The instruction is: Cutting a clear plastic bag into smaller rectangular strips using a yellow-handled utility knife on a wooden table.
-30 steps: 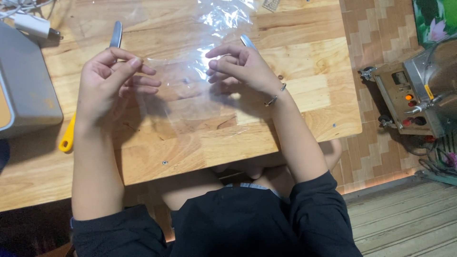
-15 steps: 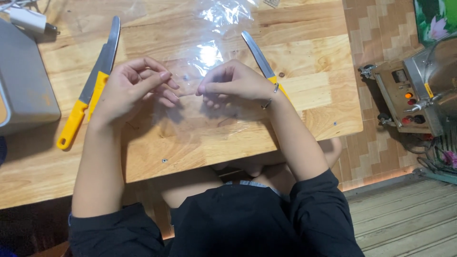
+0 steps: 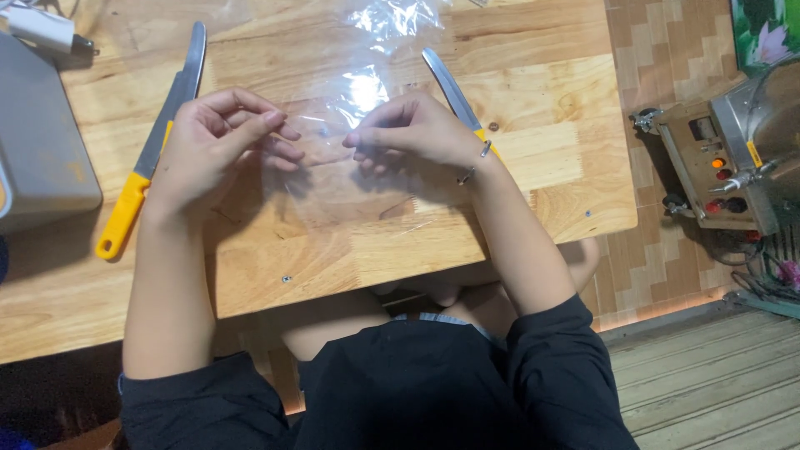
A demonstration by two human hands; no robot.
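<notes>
A: Status on your hands?

B: Your left hand [image 3: 218, 143] hovers over the wooden table [image 3: 350, 250], fingers curled, thumb and forefinger pinched together at the left edge of a clear plastic bag [image 3: 350, 158]. Looks like you're grasping the film, but it's transparent, so contact there is hard to confirm.

A: Right side?

B: Your right hand [image 3: 417, 133] sits just beside the left, fingers bunched and pinched on the same bag near its middle. There's a thin bracelet [image 3: 475, 162] at that wrist.

A: Where's the bag?

B: Flat on the table, centre, between and under both hands. Its far end is crumpled and glinting near the table's top edge.

A: What else is around?

B: A yellow-handled knife [image 3: 150, 150] lies left of your left hand, blade pointing away from you, close but apart. A second knife [image 3: 446, 83] lies under and beyond your right hand; the blade shows, the yellow handle is mostly hidden by the wrist. A grey box [image 3: 37, 133] sits on the table's left end. A metal machine [image 3: 733, 150] with coloured buttons stands on the floor to your right, well apart from the table.
</notes>
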